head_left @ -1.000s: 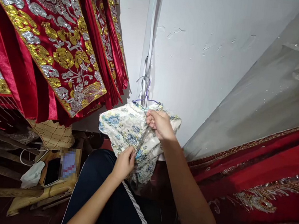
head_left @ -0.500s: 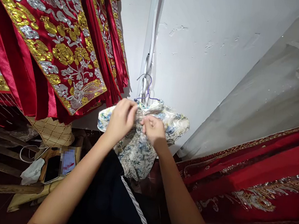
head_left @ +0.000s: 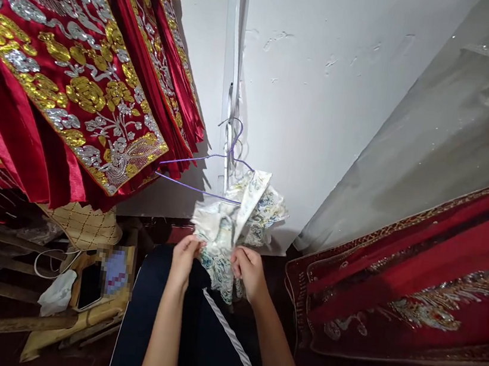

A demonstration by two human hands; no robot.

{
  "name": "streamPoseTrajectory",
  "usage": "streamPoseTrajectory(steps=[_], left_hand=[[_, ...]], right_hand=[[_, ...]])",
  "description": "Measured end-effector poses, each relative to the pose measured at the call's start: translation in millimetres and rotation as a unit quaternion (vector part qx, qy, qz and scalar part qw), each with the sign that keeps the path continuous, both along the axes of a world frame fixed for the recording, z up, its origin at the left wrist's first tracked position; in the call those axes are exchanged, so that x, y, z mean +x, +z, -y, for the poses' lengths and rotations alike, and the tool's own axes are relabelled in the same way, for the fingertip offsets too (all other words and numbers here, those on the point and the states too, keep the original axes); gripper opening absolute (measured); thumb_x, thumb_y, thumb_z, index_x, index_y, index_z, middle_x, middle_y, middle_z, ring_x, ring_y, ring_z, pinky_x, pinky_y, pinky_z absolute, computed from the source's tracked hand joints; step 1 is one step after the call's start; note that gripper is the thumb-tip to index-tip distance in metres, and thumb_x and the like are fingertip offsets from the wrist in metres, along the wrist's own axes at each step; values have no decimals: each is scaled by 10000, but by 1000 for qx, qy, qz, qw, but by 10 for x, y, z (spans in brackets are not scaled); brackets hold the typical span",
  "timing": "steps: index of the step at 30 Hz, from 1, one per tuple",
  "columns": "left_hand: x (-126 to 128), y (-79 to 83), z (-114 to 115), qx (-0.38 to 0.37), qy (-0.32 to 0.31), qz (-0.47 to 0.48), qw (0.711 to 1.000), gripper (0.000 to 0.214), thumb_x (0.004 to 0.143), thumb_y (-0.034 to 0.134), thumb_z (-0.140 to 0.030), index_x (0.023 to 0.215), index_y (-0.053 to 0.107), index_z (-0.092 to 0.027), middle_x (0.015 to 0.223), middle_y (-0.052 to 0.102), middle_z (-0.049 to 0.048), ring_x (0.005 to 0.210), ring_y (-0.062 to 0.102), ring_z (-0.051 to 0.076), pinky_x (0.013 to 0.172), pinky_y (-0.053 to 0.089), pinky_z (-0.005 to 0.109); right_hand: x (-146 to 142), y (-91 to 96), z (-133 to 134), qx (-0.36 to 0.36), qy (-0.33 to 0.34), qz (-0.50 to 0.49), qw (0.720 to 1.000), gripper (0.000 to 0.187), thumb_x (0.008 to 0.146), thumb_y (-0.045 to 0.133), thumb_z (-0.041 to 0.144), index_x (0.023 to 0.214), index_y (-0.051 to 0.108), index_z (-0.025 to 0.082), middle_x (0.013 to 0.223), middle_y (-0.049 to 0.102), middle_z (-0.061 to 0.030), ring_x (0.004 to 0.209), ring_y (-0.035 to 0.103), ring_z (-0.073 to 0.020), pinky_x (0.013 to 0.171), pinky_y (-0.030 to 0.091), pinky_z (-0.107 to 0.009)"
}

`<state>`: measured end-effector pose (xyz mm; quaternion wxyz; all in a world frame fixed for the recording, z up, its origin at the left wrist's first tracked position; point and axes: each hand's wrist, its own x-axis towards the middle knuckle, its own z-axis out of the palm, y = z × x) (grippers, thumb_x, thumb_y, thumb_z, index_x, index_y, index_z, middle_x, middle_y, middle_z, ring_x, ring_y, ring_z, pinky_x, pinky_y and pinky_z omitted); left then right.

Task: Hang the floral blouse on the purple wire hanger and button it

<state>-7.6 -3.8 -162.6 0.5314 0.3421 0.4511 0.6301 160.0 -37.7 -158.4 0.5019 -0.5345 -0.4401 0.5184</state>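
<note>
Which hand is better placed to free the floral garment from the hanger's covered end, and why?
Probably the right hand: it appears to pinch the edge of the floral garment that runs up to the covered end of the purple hanger. The left hand holds fabric nearer the bare end.

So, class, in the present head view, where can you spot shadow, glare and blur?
Head view: the red embroidered garment casts a shadow on the white wall and glints metallically; head view: the floral garment looks soft near the left hand and right hand, perhaps from motion; head view: pixelation obscures something beside the dark-screened device.
</note>
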Motion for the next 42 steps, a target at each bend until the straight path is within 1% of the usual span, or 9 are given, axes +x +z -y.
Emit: streamPoseTrajectory(steps=[5, 10, 13, 18, 23, 27, 30, 34, 42], left_hand=[[237, 264, 150, 64, -102, -55, 991, 264, 856, 688, -428, 918, 710, -172, 972, 712, 61, 1002, 635, 221, 898, 467, 299], [354, 609, 354, 142, -184, -141, 963, 234, 946, 574, -405, 977, 685, -201, 1121, 677, 83, 1069, 606, 244, 952, 451, 321], [440, 715, 429, 184, -180, -189, 948, 197, 964, 547, -373, 961, 659, -211, 1129, 647, 96, 1104, 590, 252, 994, 436, 348], [345, 787, 394, 206, -83, -305, 926, 185, 999, 477, -362, 1020, 606, -232, 1362, 516, 94, 1348, 434, 247, 1142, 302, 374], [44, 704, 433, 147, -279, -353, 881, 360, 1016, 388, -435, 1279, 550, -250, 1199, 653, 74, 1146, 587, 242, 1017, 428, 360], [-174, 664, 438, 111, -255, -452, 847, 349, 947, 489, -489, 951, 680, -197, 854, 686, 37, 803, 611, 221, 749, 463, 291], [-315, 769, 391, 99, -216, -501, 832, 396, 945, 469, -517, 828, 646, -182, 726, 611, 5, 667, 534, 168, 618, 379, 247], [-510, 934, 332, 84, -215, -591, 773, 375, 934, 490, -499, 771, 630, -191, 681, 593, -1, 636, 518, 161, 592, 319, 250], [-954, 909, 15, 1, -254, -732, 632, 186, 842, 575, -304, 916, 731, -235, 901, 753, 86, 875, 685, 278, 728, 438, 319]], right_hand=[[328, -266, 48, -58, 26, 75, 995, 387, 711, 684, 389, 443, 476, 204, 350, 398, 32, 362, 381, -122, 408, 272, -260], [284, 46, 55, 89, -63, 92, 990, 336, 810, 663, 536, 821, 680, 200, 835, 699, -54, 851, 637, -241, 790, 502, -334], [143, 284, 70, 107, 8, -21, 994, 415, 883, 571, 588, 1073, 692, 239, 1118, 702, -81, 1132, 602, -279, 1024, 437, -394], [64, 519, 92, 13, 183, -190, 964, 565, 935, 398, 654, 1129, 687, 209, 1018, 719, -96, 1059, 640, -285, 956, 479, -427], [357, 931, -96, 79, 310, 67, 945, 264, 708, 802, 332, 894, 701, 173, 736, 663, -28, 659, 588, -188, 635, 471, -312], [456, 1237, -609, 233, 134, 194, 943, 182, 696, 700, 195, 876, 708, 170, 810, 691, -39, 716, 615, -191, 636, 456, -286], [343, 1169, -1119, 291, -11, 171, 941, 405, 717, 606, 209, 1114, 665, 159, 1061, 703, -78, 929, 644, -222, 794, 482, -306], [215, 802, -1486, 203, 11, 219, 954, 357, 773, 508, 272, 1081, 651, 163, 1005, 712, -88, 894, 642, -234, 776, 481, -320], [688, 516, -937, 216, 7, 345, 914, 46, 750, 546, 270, 771, 546, 229, 614, 527, 29, 637, 472, -170, 605, 313, -253]])
